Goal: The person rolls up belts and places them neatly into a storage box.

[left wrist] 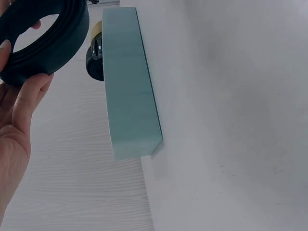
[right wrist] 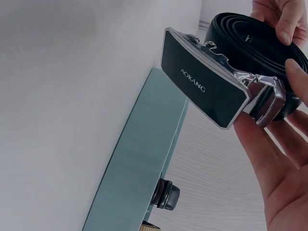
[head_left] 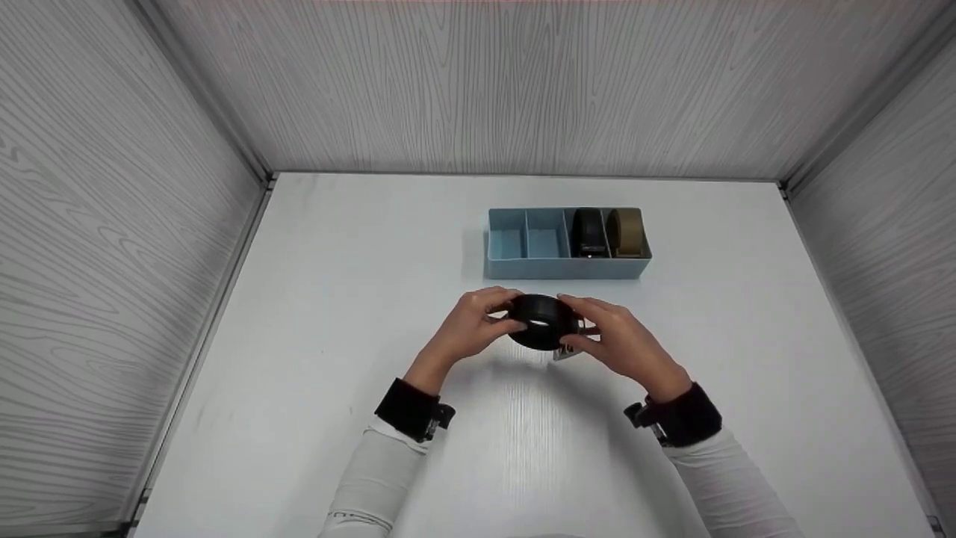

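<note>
A rolled-up black leather belt (head_left: 539, 320) is held in the air between both hands, in front of the blue box. My left hand (head_left: 472, 327) grips the coil's left side, thumb and fingers on its outer turn. At the other side my right hand (head_left: 616, 338) pinches the coil near the buckle. That buckle (right wrist: 204, 79), a dark plate with a silver frame and the letters AOKANG, sticks out from the roll in the right wrist view. Several turns of the coil (left wrist: 72, 41) show in the left wrist view.
Beyond the hands stands a light blue divided box (head_left: 564, 269) on the white table (head_left: 336, 261). Its two left compartments hold nothing. Another rolled black belt (head_left: 589, 230) and a tan rolled belt (head_left: 627, 230) fill the right ones. Grey wood-grain panels (head_left: 478, 90) enclose the table.
</note>
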Motion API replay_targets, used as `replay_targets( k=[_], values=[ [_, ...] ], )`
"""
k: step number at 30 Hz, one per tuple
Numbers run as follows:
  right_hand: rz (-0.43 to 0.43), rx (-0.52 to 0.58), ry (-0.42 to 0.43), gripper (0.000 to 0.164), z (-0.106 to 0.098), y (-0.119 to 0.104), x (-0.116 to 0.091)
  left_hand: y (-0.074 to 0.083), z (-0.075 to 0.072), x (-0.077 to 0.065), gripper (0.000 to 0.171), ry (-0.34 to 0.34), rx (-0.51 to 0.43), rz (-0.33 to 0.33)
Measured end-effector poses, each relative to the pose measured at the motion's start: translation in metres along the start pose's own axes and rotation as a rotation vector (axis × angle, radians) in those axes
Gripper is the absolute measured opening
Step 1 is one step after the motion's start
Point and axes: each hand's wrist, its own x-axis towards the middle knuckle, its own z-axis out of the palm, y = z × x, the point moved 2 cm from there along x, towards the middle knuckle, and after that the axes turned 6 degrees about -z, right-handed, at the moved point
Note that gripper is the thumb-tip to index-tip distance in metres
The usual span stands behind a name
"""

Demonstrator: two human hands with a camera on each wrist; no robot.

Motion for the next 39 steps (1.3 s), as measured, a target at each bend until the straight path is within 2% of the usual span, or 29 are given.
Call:
replay_targets(
  k=[11,17,19,24,28,33,39],
  values=[
    [0.005,-0.067,-0.020,0.063,0.009,-0.006,0.004,0.002,-0.001,0.000,0.034,-0.043,-0.004,-0.013],
    [-0.066,-0.259,0.035,0.060,0.007,-0.010,0.006,-0.003,-0.001,0.000,0.034,-0.017,-0.083,-0.021],
    [-0.072,-0.290,0.045,0.060,0.006,-0.011,0.007,-0.004,0.000,-0.001,0.033,0.001,-0.106,-0.019],
    [-0.063,-0.167,0.039,0.060,0.001,-0.013,0.011,-0.007,0.001,-0.001,0.033,0.046,-0.186,-0.053],
    [-0.055,-0.079,0.034,0.058,-0.002,-0.015,0.014,-0.012,0.005,-0.002,0.039,0.059,-0.306,-0.143],
    [-0.021,-0.104,0.027,0.050,-0.006,-0.017,0.018,-0.016,0.013,-0.002,0.042,0.033,-0.428,-0.249],
    [0.028,-0.117,-0.001,0.044,-0.009,-0.016,0.019,-0.021,0.021,0.000,0.042,-0.008,-0.456,-0.278]
  ],
)
